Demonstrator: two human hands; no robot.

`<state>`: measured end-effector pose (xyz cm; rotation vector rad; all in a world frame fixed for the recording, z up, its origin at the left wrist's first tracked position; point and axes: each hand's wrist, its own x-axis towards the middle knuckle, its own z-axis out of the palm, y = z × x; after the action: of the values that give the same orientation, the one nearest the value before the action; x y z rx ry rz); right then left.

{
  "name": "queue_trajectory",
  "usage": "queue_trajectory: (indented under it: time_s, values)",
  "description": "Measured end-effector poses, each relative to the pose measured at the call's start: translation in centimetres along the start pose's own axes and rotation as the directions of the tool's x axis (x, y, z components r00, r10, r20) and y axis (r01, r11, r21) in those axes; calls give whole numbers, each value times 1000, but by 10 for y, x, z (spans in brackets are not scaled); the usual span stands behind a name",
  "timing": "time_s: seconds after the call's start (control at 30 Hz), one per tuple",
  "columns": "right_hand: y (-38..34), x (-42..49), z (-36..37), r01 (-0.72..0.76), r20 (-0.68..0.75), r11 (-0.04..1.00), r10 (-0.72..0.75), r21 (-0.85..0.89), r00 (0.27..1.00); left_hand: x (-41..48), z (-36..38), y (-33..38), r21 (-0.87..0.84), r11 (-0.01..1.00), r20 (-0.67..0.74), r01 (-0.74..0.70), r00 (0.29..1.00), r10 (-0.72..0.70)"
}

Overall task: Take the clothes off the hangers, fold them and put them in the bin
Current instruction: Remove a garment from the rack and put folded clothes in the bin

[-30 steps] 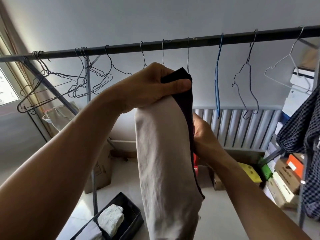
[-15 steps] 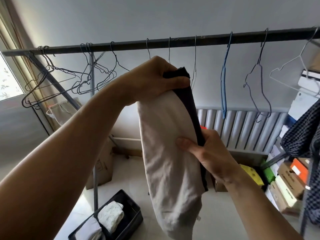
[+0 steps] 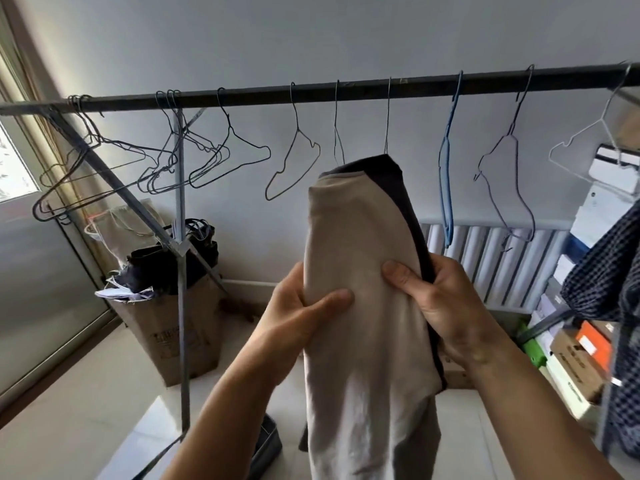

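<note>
A beige garment with a dark lining [image 3: 363, 244] is held upright in front of me, its lower part hanging down. My left hand [image 3: 304, 306] grips its left side at mid height, thumb across the front. My right hand [image 3: 440, 296] grips the right edge, thumb pressed on the beige cloth and fingers behind the dark layer. Above runs a dark rail [image 3: 311, 93] with several bare wire hangers [image 3: 294, 161] and a blue hanger [image 3: 448, 168]. A corner of the dark bin [image 3: 268, 445] shows on the floor behind my left forearm. A checked garment [image 3: 609, 271] hangs at the right edge.
The rack's upright post [image 3: 181, 306] and diagonal brace stand left of my arms. A cardboard box [image 3: 173, 327] stuffed with dark bags sits behind it. Stacked shoe boxes [image 3: 581, 344] fill the right side, and a radiator [image 3: 485, 258] lines the back wall.
My left hand let go of the garment's top and now grips its left side lower down, level with my right hand. The view tilted down and the top of the garment stands free.
</note>
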<state>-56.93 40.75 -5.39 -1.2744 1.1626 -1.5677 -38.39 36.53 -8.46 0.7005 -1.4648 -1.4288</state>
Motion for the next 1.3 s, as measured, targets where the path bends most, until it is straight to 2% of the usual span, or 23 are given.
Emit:
queue_trajectory:
  time_s: [0.1,0.2,0.3,0.4,0.5,0.63,0.7,0.77,0.83,0.87,0.93,1.0,1.13,1.3]
  values:
    - [5,3,0,21,-47,997,-24,-70,999,-3,9,3,15,998,-144,-63,987,64]
    - [14,1,-6,-30,-72,982,17,-184,997,-9,15,1,52,993,-204,-104,973,113]
    - [20,-6,-15,40,116,990,-25,-132,993,-9,13,4,99,983,-229,-156,958,175]
    - [20,-11,-21,3,233,993,24,-117,972,-7,13,11,233,961,-260,-146,943,206]
    - [21,-11,-22,-2,205,955,66,-296,977,-8,11,19,359,931,-225,-69,962,158]
    - [15,-10,-21,61,171,881,23,-470,985,-11,-2,28,425,904,-42,51,998,-37]
    - [11,-11,-19,98,180,852,-4,-514,984,-12,-6,28,580,814,-34,32,999,-15]
    - [8,-12,-16,127,207,839,-18,-530,978,-12,-5,28,739,674,-54,2,997,56]
    - [7,-13,-13,133,228,843,-13,-521,974,-13,-3,29,835,549,-46,-45,987,151]
    - [7,-14,-13,128,236,857,-7,-500,972,-14,-3,30,852,519,-42,-65,980,192]
    - [6,-15,-11,102,237,900,2,-423,972,-15,-3,30,833,545,-53,-94,968,247]
    - [5,-15,-12,89,220,938,-13,-335,975,-16,-5,29,757,646,-78,-102,967,244]
    - [-1,-14,-13,85,212,977,-43,-194,976,-16,-9,24,506,858,-71,-90,987,146]
    - [-5,-13,-14,65,243,996,-47,-65,969,-15,-11,11,149,988,38,-52,998,47]
